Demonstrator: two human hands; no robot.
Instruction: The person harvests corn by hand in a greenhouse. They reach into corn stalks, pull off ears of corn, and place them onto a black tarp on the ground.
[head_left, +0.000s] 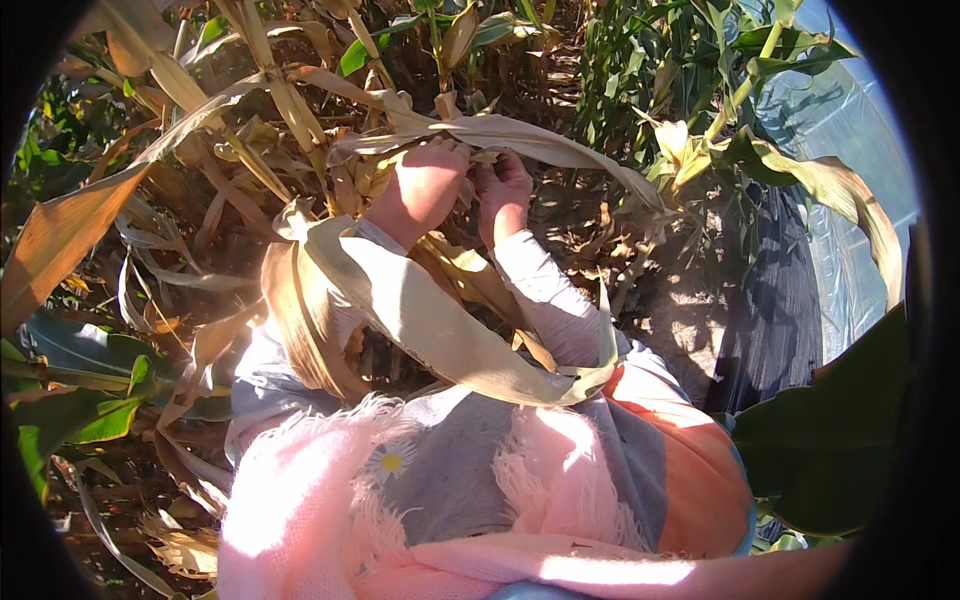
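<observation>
My left hand (426, 184) is curled among dry maize leaves, its back towards me and its fingertips mostly hidden. Just right of it, my right hand (505, 191) has thumb and fingers bent together at a pale scrap of dry husk (486, 157). Yellowed husk (381, 171) shows beside the left hand; whether an ear is inside cannot be seen. A long withered leaf (540, 139) arches just beyond both hands. Nearer to me, a broad dry leaf (420, 307) crosses in front of my forearms.
Dry maize stalks (289, 112) stand at the upper left. A greener stalk (739, 97) with a pale husk (679, 150) leans at the right. Beyond it lie dark sheeting (776, 292) and clear plastic film (847, 255). A large green leaf (825, 435) hangs at the lower right.
</observation>
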